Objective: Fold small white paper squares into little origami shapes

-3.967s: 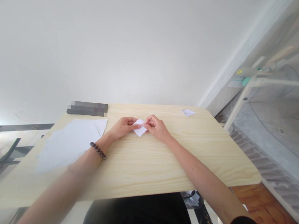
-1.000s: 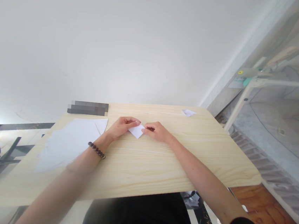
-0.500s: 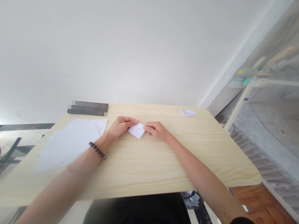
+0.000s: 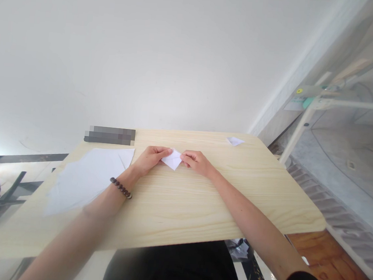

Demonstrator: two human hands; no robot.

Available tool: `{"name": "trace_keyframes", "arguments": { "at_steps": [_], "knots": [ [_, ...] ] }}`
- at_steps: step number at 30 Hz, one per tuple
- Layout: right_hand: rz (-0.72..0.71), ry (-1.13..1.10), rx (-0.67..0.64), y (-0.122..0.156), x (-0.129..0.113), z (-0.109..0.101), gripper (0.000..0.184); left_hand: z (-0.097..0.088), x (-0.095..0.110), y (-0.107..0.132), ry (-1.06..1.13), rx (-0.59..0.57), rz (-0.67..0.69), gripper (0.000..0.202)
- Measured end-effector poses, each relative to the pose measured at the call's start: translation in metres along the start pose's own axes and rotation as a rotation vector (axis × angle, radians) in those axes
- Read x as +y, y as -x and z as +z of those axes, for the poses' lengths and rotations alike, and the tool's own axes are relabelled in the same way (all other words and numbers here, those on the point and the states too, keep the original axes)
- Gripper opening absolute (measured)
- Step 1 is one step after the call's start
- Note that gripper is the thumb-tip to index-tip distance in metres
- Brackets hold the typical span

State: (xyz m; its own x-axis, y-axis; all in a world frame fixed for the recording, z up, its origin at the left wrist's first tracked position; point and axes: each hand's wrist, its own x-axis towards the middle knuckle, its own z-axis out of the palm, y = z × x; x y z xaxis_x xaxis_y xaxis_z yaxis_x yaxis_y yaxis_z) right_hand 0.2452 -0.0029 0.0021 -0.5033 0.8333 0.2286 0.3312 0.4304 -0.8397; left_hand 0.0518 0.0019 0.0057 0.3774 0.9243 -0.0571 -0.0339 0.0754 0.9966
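Observation:
A small folded piece of white paper (image 4: 173,160) is held between both hands over the middle of a light wooden table (image 4: 179,210). My left hand (image 4: 150,157), with a dark bead bracelet on its wrist, pinches the paper's left edge. My right hand (image 4: 198,162) pinches the paper's right corner with curled fingers. The paper's upper flap stands slightly raised off the table.
Larger white sheets (image 4: 87,176) lie on the table's left part. A small folded white paper (image 4: 234,140) sits near the far right corner. A dark blurred object (image 4: 109,135) lies at the far edge. A white metal frame (image 4: 302,124) stands right of the table.
Between the earlier frames and now the small paper has been turned and refolded between both hands; its top flap now stands higher. Both hands stay in the same spot.

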Motion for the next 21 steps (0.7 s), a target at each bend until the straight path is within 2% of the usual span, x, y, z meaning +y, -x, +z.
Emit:
{"name": "trace_keyframes", "arguments": {
  "at_steps": [7, 10, 16, 21],
  "knots": [
    [-0.032, 0.041, -0.013, 0.0008, -0.0021, 0.0009, 0.028, -0.0033, -0.0032, 0.0013, -0.128, 0.036, 0.055, 0.033],
    [-0.019, 0.047, 0.011, 0.0001, -0.0009, 0.0009, 0.032, -0.0015, -0.0014, 0.0012, -0.085, 0.038, 0.058, 0.034],
    [-0.005, 0.009, 0.057, -0.0010, 0.0017, 0.0007, 0.033, 0.0014, 0.0036, 0.0008, -0.014, -0.049, 0.007, 0.042],
    [-0.010, 0.000, 0.130, -0.0013, 0.0024, 0.0013, 0.032, -0.0015, 0.0005, -0.0002, -0.010, -0.034, -0.024, 0.035]
  ]
}}
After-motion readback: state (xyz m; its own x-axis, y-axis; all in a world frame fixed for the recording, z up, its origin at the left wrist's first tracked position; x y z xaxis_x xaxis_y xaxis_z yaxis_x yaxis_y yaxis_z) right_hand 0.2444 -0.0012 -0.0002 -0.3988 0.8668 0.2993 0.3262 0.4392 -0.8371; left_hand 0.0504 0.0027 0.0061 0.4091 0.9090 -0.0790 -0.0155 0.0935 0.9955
